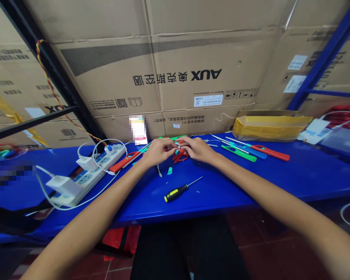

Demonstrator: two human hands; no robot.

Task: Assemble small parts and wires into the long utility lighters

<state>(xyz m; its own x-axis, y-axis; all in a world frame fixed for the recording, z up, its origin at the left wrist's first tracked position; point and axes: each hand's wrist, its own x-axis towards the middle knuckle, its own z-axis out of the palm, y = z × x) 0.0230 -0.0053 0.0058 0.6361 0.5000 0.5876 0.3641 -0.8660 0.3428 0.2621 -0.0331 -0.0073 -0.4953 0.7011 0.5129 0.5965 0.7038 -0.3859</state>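
My left hand [160, 151] and my right hand [198, 149] meet over the blue table, fingertips pinched together around small parts. What they grip is mostly hidden by the fingers and too small to name. Right under the fingertips lie red plastic pieces [181, 155]. Closer to me is a small teal plastic piece [170, 170], with a white cable end [160, 174] to its left. A black and yellow screwdriver [176, 193] rests near the table's front edge, its shaft pointing right.
Long-nosed lighters in red [270, 153], green [239, 153] and blue [252, 151] lie to the right. Another red lighter [125, 161] sits left, beside a white power strip [89, 177] with chargers. A yellow-taped carton [270, 126] and a bright phone screen [138, 130] stand at the back.
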